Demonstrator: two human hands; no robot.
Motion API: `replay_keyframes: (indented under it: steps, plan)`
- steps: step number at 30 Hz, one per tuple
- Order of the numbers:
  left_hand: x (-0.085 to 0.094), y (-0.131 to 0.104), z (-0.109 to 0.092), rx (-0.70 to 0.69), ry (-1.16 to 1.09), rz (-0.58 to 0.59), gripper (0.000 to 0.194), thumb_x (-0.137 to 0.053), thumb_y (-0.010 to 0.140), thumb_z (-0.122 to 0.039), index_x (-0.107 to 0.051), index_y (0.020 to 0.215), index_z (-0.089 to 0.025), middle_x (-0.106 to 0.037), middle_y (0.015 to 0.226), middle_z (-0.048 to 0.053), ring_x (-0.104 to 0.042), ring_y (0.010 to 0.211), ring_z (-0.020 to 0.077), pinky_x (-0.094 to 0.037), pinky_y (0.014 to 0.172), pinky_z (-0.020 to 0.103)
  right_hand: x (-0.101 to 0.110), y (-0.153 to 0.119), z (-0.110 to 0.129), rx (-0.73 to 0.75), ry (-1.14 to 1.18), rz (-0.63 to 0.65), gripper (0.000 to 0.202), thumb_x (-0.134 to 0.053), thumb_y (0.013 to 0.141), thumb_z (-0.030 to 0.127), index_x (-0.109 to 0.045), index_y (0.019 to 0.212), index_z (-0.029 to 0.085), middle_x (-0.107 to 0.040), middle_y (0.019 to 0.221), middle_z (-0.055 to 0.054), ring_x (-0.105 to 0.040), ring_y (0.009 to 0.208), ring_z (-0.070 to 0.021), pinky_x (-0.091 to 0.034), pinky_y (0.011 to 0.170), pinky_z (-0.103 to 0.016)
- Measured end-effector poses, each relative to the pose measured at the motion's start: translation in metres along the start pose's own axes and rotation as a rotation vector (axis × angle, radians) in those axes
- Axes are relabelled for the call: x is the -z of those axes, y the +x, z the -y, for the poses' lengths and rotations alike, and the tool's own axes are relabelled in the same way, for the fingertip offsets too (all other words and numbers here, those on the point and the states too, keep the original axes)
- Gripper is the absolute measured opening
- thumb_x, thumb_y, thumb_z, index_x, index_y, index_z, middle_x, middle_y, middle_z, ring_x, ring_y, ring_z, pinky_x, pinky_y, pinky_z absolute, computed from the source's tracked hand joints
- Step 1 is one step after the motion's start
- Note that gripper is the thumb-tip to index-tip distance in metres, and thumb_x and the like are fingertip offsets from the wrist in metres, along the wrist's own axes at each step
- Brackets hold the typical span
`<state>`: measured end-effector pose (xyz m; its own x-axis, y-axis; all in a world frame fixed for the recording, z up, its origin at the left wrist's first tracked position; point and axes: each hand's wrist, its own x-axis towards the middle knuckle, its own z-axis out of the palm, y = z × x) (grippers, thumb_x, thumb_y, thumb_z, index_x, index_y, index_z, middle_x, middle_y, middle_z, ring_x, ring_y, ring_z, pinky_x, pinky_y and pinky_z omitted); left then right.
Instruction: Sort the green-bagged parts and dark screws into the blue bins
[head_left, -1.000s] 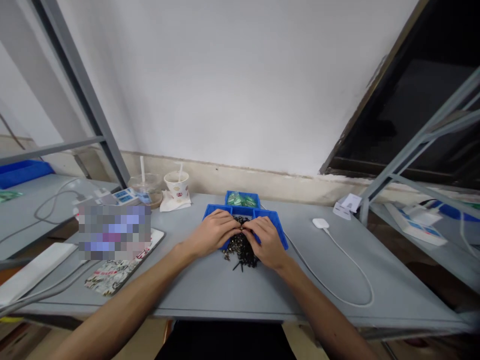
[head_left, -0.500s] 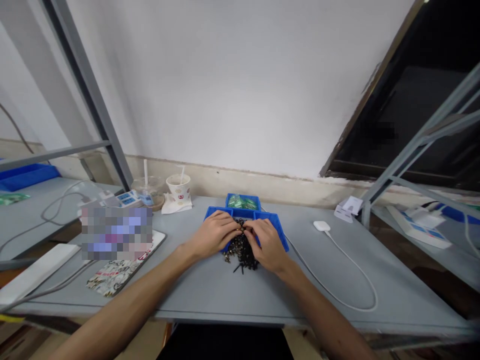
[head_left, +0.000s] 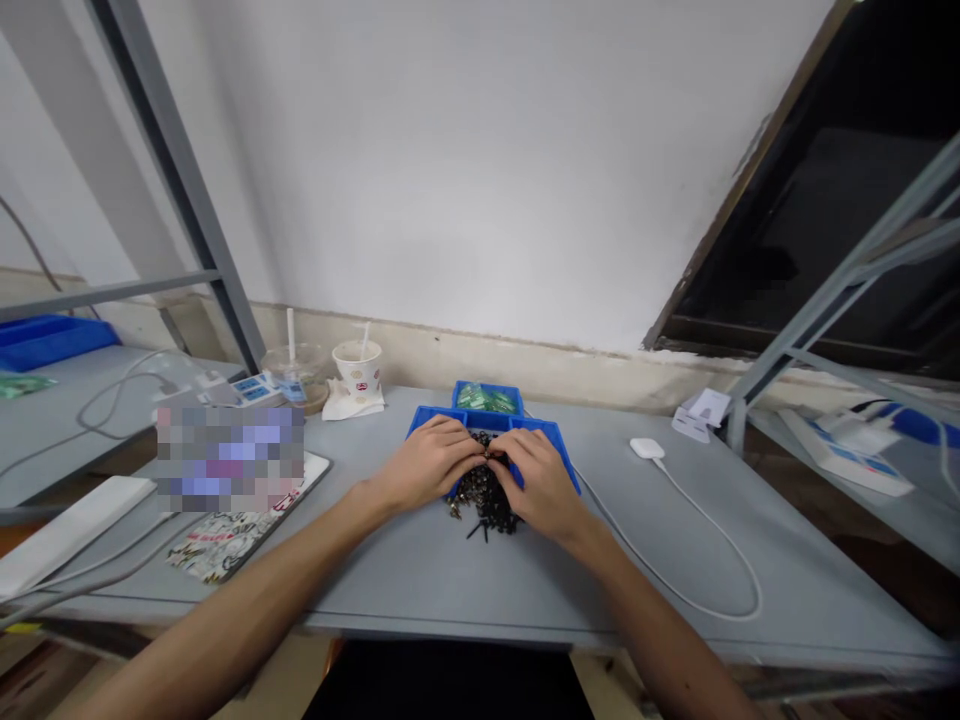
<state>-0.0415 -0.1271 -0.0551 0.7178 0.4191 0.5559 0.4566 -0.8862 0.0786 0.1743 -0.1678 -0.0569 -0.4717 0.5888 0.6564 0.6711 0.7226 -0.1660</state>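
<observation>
My left hand [head_left: 433,462] and my right hand [head_left: 538,478] meet fingertip to fingertip above a pile of small parts. Each has thumb and forefinger pinched together; what they pinch is too small to make out. Beneath them lie black screw-like pieces [head_left: 496,513] on the right side of the pile and brassy metal pieces [head_left: 456,505] on the left. Just behind is a blue divided tray [head_left: 431,412], partly hidden by both hands. A smaller blue bin [head_left: 519,400] stands behind it, holding green-tinted plastic packets [head_left: 484,398].
A paper cup [head_left: 358,370] and a clear plastic cup [head_left: 298,375], both with straws, stand at the back left. A patterned flat case [head_left: 232,545] lies left of my arm. On the right, a white charger [head_left: 646,450] trails a looping cable [head_left: 709,530].
The view has shifted slightly. My hands stay together over the pile, with fingertips moved only a little.
</observation>
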Motion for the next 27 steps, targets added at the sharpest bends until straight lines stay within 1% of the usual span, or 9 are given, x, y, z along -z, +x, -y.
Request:
replay_keyframes:
  steps: [8,12,14,18,21,27]
  plan:
    - [-0.0009,-0.0006,-0.0002,-0.023,-0.005,-0.020,0.029,-0.044,0.108,-0.030,-0.068,0.097,-0.018,-0.070,0.092,0.005,-0.063,0.090,0.0183,-0.046,0.091,0.035,-0.0018,-0.0010,-0.0020,0.001,-0.020,0.031,0.015,-0.048,0.105,0.018,-0.063,0.104,0.020,-0.070,0.099,-0.006,-0.060,0.091,-0.0213,-0.040,0.083,-0.037]
    - [-0.0007,-0.0002,-0.0012,-0.025,-0.016,-0.031,0.029,-0.044,0.107,-0.031,-0.069,0.097,-0.018,-0.070,0.091,0.005,-0.062,0.090,0.0180,-0.046,0.091,0.036,-0.0030,-0.0015,-0.0033,-0.005,-0.030,0.055,0.021,-0.044,0.107,0.020,-0.063,0.098,0.020,-0.070,0.093,-0.005,-0.060,0.088,-0.0210,-0.039,0.081,-0.037]
    - [-0.0006,0.0003,-0.0017,-0.020,-0.015,-0.034,0.030,-0.044,0.108,-0.031,-0.069,0.098,-0.018,-0.071,0.091,0.004,-0.063,0.090,0.0180,-0.045,0.092,0.037,-0.0031,-0.0015,-0.0031,-0.017,-0.017,0.053,0.020,-0.044,0.107,0.020,-0.062,0.099,0.020,-0.071,0.094,-0.005,-0.061,0.089,-0.0214,-0.039,0.082,-0.037]
    - [0.0006,0.0009,-0.0021,0.003,-0.011,-0.039,0.031,-0.043,0.108,-0.031,-0.069,0.097,-0.018,-0.071,0.093,0.005,-0.062,0.090,0.0187,-0.045,0.092,0.038,-0.0031,-0.0017,-0.0007,-0.045,0.013,0.033,0.014,-0.046,0.105,0.019,-0.060,0.110,0.020,-0.072,0.103,-0.007,-0.063,0.094,-0.0230,-0.042,0.083,-0.037]
    - [0.0011,0.0007,-0.0019,0.014,-0.018,-0.034,0.031,-0.043,0.107,-0.030,-0.069,0.097,-0.018,-0.071,0.091,0.005,-0.062,0.090,0.0190,-0.045,0.092,0.038,-0.0040,-0.0019,0.0001,-0.039,0.000,0.034,0.015,-0.046,0.104,0.018,-0.059,0.111,0.020,-0.072,0.103,-0.008,-0.063,0.094,-0.0237,-0.043,0.082,-0.038]
    - [-0.0009,-0.0003,-0.0006,-0.013,-0.042,-0.011,0.031,-0.041,0.108,-0.031,-0.068,0.100,-0.019,-0.071,0.094,0.004,-0.062,0.090,0.0180,-0.045,0.093,0.036,-0.0062,-0.0020,-0.0029,-0.016,-0.004,0.040,0.015,-0.045,0.106,0.018,-0.060,0.108,0.019,-0.073,0.103,-0.008,-0.064,0.095,-0.0233,-0.042,0.083,-0.037]
